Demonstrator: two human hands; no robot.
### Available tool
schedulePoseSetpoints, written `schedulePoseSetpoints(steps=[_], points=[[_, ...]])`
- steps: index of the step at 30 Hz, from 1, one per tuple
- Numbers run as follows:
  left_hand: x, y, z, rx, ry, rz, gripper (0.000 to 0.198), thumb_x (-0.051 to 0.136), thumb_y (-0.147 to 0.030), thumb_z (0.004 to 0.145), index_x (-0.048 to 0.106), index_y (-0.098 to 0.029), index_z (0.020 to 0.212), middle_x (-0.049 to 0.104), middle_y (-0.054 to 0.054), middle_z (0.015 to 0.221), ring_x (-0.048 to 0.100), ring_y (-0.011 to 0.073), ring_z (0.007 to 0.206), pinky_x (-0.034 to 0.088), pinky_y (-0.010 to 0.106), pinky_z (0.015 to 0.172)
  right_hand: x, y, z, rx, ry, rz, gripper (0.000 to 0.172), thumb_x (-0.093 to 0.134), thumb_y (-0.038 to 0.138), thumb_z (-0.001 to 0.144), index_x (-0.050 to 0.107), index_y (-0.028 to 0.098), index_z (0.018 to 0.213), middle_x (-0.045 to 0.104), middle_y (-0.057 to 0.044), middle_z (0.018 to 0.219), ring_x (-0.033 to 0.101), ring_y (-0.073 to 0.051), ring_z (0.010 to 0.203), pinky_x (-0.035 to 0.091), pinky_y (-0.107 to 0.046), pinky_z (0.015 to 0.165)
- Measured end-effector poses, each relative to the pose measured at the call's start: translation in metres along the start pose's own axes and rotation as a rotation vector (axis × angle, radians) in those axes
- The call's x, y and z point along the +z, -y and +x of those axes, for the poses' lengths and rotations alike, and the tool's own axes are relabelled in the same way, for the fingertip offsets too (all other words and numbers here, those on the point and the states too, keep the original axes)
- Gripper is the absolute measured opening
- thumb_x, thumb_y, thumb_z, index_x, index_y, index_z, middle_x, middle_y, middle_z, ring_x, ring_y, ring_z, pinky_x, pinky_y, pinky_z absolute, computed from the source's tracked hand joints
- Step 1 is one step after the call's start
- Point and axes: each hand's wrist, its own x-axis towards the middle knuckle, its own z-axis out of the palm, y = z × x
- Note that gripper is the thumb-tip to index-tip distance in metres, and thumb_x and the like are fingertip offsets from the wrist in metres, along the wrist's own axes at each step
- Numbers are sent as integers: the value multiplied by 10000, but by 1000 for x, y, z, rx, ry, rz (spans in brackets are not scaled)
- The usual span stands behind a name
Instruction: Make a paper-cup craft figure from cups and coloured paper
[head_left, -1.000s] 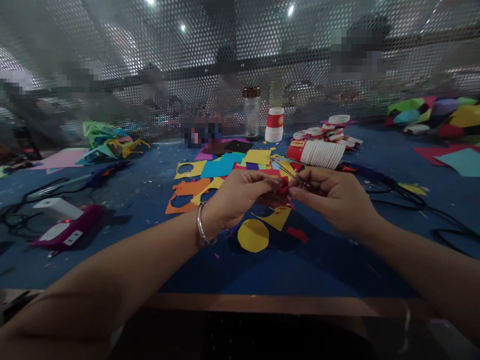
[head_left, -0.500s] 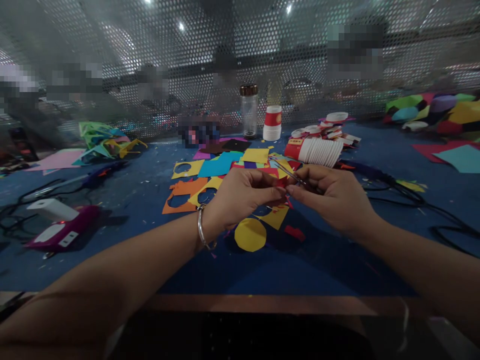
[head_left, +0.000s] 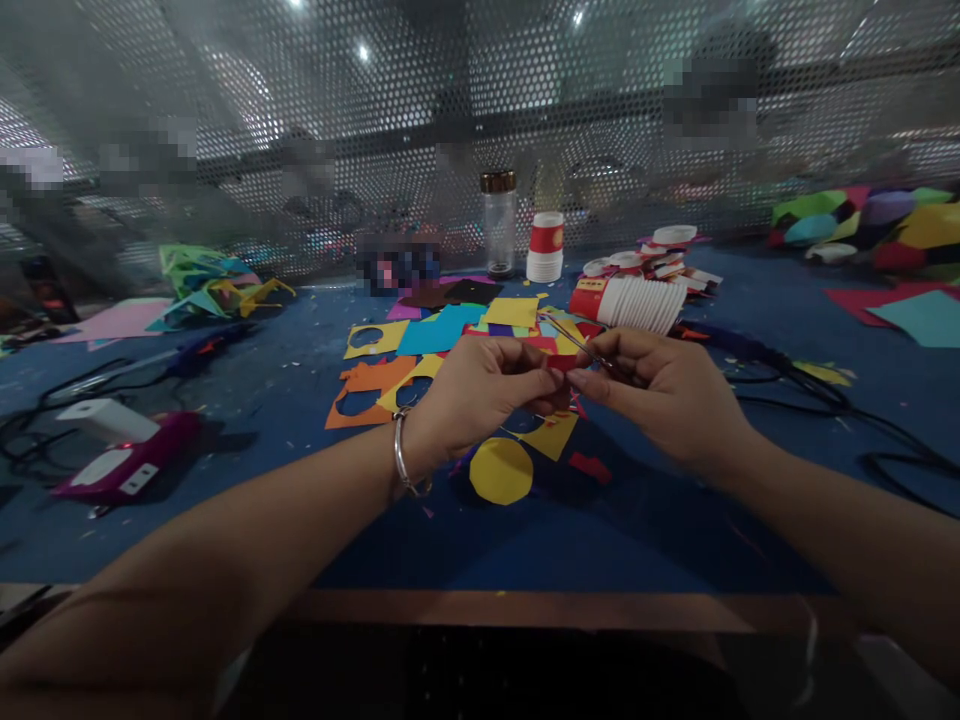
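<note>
My left hand (head_left: 499,390), with a silver bracelet at the wrist, pinches a small piece of red paper (head_left: 561,362) between thumb and fingers. Close beside it, my right hand (head_left: 652,385) is closed around a pair of metal scissors (head_left: 589,348), whose blades point up and to the left. Its thumb and fingertip are at the right end of the red paper. Below the hands a yellow paper disc (head_left: 501,471) lies on the blue table, with a red scrap (head_left: 590,467) to its right. Yellow and orange sheets (head_left: 367,410) with round holes lie left of my left hand.
Behind the hands are a glass bottle (head_left: 498,225), upright paper cups (head_left: 545,246) and a cup stack (head_left: 634,303) on its side. A purple power strip (head_left: 135,475) sits at left. Black cables (head_left: 832,400) cross the right side. Coloured paper (head_left: 202,280) lies at the back left.
The red paper between my fingertips has turned and shows more of its surface. My hands have shifted only slightly, and the scissors remain in my right hand.
</note>
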Motion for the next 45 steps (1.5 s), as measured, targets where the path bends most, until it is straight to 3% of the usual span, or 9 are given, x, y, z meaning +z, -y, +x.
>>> schedulePoseSetpoints(steps=[11, 18, 26, 32, 37, 42, 45], points=[[-2, 2, -1, -25, 60, -64, 130, 768, -89, 807, 716, -143, 701, 747, 19, 679, 717, 112, 652, 597, 244, 712, 0, 1, 0, 51, 47, 59, 252, 854, 375, 719, 679, 206, 782, 532, 56, 628, 394, -94, 533, 336, -256, 482], [-2, 1, -1, -25, 62, -2, 152, 741, -98, 842, 704, -145, 702, 758, 29, 678, 728, 117, 639, 597, 236, 695, 1, 2, 0, 56, 81, 109, 349, 879, 451, 711, 628, 210, 729, 514, 65, 636, 396, -83, 536, 370, -255, 505], [-1, -3, -2, 53, 82, 76, 179, 735, -80, 818, 694, -142, 655, 743, 27, 637, 716, 115, 600, 575, 204, 614, -1, 5, -2, 78, 103, 177, 325, 883, 437, 707, 655, 209, 746, 491, 72, 608, 366, -85, 522, 286, -256, 470], [-4, 0, -2, 110, 88, 137, 168, 722, -117, 835, 713, -165, 674, 754, 25, 674, 716, 111, 618, 572, 209, 623, 0, 6, -2, 50, 116, 204, 312, 864, 448, 749, 673, 203, 774, 451, 90, 584, 272, -64, 477, 223, -258, 429], [-4, 3, -2, 116, 88, 81, 134, 734, -111, 831, 695, -154, 710, 741, 11, 679, 714, 104, 636, 568, 206, 642, 0, 7, -2, 68, 89, 165, 294, 882, 404, 714, 670, 208, 773, 562, 43, 676, 402, -86, 547, 296, -250, 462], [-2, 2, -1, 56, 51, -101, 149, 756, -68, 784, 643, -165, 792, 722, -27, 691, 727, 116, 665, 587, 236, 666, -4, 1, 0, 29, 30, 55, 200, 823, 332, 752, 678, 203, 802, 516, 57, 641, 361, -87, 529, 297, -255, 470], [-4, 1, -1, 4, 77, -187, 149, 740, -63, 796, 630, -163, 800, 724, -29, 718, 730, 109, 646, 588, 231, 648, -6, -2, 0, -22, 0, -42, 187, 796, 338, 759, 678, 202, 809, 556, 41, 655, 433, -103, 557, 366, -259, 514]])
